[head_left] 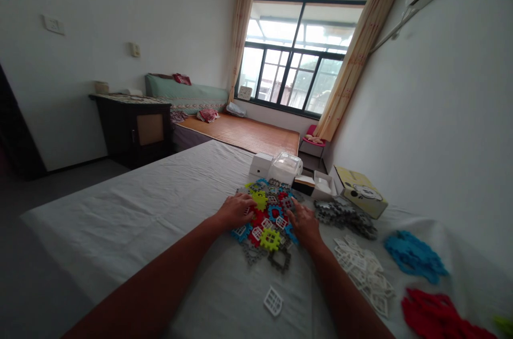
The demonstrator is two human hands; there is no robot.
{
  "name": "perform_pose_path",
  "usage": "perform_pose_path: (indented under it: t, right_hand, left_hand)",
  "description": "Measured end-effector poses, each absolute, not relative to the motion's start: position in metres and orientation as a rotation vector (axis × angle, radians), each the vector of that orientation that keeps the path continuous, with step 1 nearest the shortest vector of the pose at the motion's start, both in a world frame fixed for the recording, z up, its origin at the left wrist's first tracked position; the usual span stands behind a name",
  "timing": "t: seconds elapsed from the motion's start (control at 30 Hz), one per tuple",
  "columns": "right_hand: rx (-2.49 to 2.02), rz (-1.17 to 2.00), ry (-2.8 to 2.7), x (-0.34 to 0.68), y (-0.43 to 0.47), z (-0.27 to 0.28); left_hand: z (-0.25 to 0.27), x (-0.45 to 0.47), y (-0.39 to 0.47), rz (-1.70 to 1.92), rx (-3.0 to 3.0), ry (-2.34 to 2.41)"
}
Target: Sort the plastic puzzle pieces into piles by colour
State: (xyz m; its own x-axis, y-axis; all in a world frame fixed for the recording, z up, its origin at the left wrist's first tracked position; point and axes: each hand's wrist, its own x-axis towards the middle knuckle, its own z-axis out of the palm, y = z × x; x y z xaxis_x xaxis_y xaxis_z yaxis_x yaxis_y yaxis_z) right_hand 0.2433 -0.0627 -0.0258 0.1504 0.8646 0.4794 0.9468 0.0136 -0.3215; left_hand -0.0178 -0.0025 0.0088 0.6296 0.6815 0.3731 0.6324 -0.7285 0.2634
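Observation:
A pile of flat, notched plastic building pieces in red, blue, grey and yellow-green lies on the sheet, some with white window inserts. My left hand (237, 212) rests at the pile's left side, fingers bent beside a yellow-green piece (259, 200); what its fingertips grip is hard to make out. On the right side, my right hand (305, 222) pinches the edge of a grey piece (287, 203) with a window insert. Between the hands are a blue piece (276, 213) and another yellow-green piece (270, 240). Nearer me lies a loose white window piece (273, 301).
Sorted heaps lie to the right: grey pieces (347, 216), white windows (364, 272), blue pieces (414, 255) and red pieces (441, 315). Behind the pile stand a clear plastic container (286, 167), a white box (261, 164) and a yellow box (359, 191).

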Motion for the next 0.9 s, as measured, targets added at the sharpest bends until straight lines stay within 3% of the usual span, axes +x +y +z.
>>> perform_pose_path:
  t: [0.57, 0.7, 0.9]
  right_hand:
    - [-1.511, 0.076, -1.674, 0.244, -0.065, -0.005]
    - [-1.460, 0.194, -1.386, 0.263, -0.060, -0.004]
    - [-1.458, 0.119, -0.713, 0.334, -0.057, -0.013]
  left_hand:
    - [0.011, -0.016, -0.003, 0.613, 2.781, 1.224]
    - [0.009, -0.016, -0.002, 0.640, 2.792, 1.193]
    - [0.007, -0.015, -0.001, 0.680, 2.789, 1.182]
